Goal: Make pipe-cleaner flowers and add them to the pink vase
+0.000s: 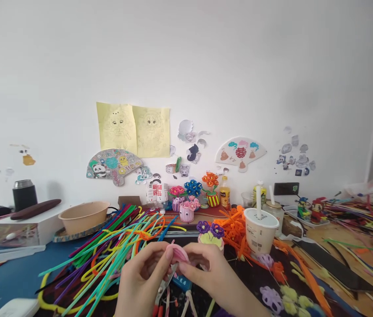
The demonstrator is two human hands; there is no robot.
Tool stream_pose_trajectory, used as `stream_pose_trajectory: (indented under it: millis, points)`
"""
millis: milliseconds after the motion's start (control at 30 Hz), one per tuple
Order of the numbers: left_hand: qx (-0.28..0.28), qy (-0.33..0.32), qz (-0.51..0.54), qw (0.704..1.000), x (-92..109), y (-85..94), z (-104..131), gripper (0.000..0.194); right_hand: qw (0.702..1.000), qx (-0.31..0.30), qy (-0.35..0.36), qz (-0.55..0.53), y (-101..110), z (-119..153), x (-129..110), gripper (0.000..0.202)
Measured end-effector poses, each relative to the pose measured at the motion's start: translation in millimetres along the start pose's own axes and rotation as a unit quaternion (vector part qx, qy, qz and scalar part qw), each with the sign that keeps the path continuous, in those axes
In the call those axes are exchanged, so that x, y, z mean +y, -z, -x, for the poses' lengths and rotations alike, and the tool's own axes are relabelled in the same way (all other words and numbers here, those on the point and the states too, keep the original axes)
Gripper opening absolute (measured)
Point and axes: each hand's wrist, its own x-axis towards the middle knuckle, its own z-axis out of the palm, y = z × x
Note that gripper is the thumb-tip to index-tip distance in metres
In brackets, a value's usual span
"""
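Note:
Between my two hands is a pink fuzzy piece [179, 254], which looks like pipe cleaners bent side by side into a curved shape. My left hand [147, 275] pinches its left end between thumb and fingers. My right hand [211, 273] grips its right side the same way. Below them lies a pair of scissors [160, 301] with red handles, partly hidden by my left hand. Just behind my right hand stands a small pot with purple pipe cleaner flowers [210, 229], its lower part hidden.
Many coloured pipe cleaners [107, 268] spread on the left, with an orange heap [234, 226] behind my right hand. A paper cup with a straw [261, 229] stands right of it. Farther right are a dark phone-like slab [334, 266] and loose fuzzy flowers [270, 299]. A beige bowl [82, 218] sits back left.

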Motion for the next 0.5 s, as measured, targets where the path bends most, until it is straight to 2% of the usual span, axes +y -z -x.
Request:
stream_pose_trajectory:
  millis: [100, 233, 400, 500]
  points:
    - [0.007, 0.002, -0.021, 1.0, 0, 2.5, -1, 0.028, 0.999, 0.017, 0.006, 0.037, 2, 0, 1, 0.038]
    - [0.069, -0.088, -0.103, 0.988, 1, -1.2, 3, 0.021, 0.999, 0.019, 0.017, 0.02, 0, 2, 3, 0.044]
    - [0.138, -0.182, -0.224, 0.947, -1, -4.2, 10, 0.017, 0.999, 0.027, 0.013, 0.023, -4, 1, 7, 0.045]
    - [0.107, -0.172, -0.233, 0.951, -3, -0.3, 7, 0.016, 0.999, 0.029, 0.013, 0.017, -2, -1, 7, 0.046]
